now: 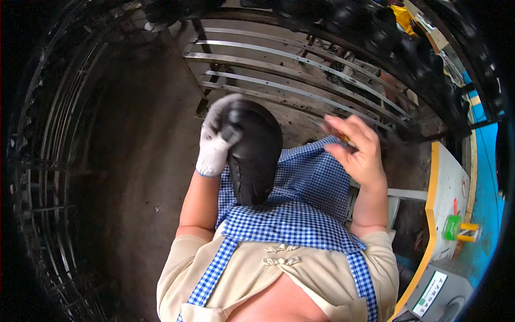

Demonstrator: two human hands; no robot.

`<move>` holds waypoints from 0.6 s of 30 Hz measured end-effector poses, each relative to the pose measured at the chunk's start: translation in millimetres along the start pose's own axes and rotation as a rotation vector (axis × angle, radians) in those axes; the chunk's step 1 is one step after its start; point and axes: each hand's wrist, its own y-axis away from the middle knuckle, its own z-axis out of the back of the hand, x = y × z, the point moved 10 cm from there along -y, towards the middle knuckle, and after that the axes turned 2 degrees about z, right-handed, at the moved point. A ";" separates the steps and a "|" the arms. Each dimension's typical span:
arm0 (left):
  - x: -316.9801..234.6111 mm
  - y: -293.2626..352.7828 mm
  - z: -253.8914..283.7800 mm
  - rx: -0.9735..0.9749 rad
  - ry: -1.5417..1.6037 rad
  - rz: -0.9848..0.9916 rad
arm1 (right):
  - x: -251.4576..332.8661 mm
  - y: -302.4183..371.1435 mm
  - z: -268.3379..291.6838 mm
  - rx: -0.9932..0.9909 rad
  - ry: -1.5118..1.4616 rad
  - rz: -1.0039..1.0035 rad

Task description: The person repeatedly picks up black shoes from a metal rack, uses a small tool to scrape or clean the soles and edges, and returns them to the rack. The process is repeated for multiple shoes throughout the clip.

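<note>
My left hand (213,145), in a white knit glove with dark marks, is closed on the side of a black leather shoe (257,153). The shoe stands roughly upright before my apron, its rounded end away from me; blur smears the glove's fingers. To the right, my bare right hand (360,153) pinches a small, thin tool (318,123) with a pointed metallic end and a yellowish part by the fingers. Motion blurs this tool, so its exact kind is unclear. The tool is apart from the shoe. A blue-and-white checked apron (300,220) covers my lap.
A metal slatted rack (279,70) stands ahead, with dark shoe-like shapes (343,21) above it. Wire racks (59,214) line the left. At right are a white panel with yellow edging (432,188), a green container (451,227) and a grey machine (442,295).
</note>
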 end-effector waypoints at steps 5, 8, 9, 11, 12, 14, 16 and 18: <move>57.7 2.7 54.3 -0.385 0.669 0.210 | -51.2 81.6 -58.6 0.135 0.034 -0.166; 76.1 4.2 55.4 -0.420 0.838 0.272 | -62.1 123.4 -87.4 0.173 0.030 -0.209; 78.1 8.9 51.8 -0.476 0.822 0.326 | -60.0 129.2 -89.3 0.165 0.034 -0.215; 81.9 14.2 49.5 -0.502 0.840 0.367 | -54.4 127.4 -92.0 0.120 0.050 -0.174; 85.1 12.4 46.3 -0.467 0.875 0.352 | -49.8 123.3 -90.5 0.080 0.066 -0.127; 86.1 10.6 43.7 -0.421 0.893 0.307 | -40.6 116.4 -87.4 0.062 0.104 -0.041; 77.2 10.0 47.3 -0.401 0.854 0.238 | -30.6 106.3 -89.3 0.105 0.143 0.044; 73.0 11.6 43.0 -0.334 0.844 0.231 | -29.8 104.5 -87.9 0.088 0.162 0.022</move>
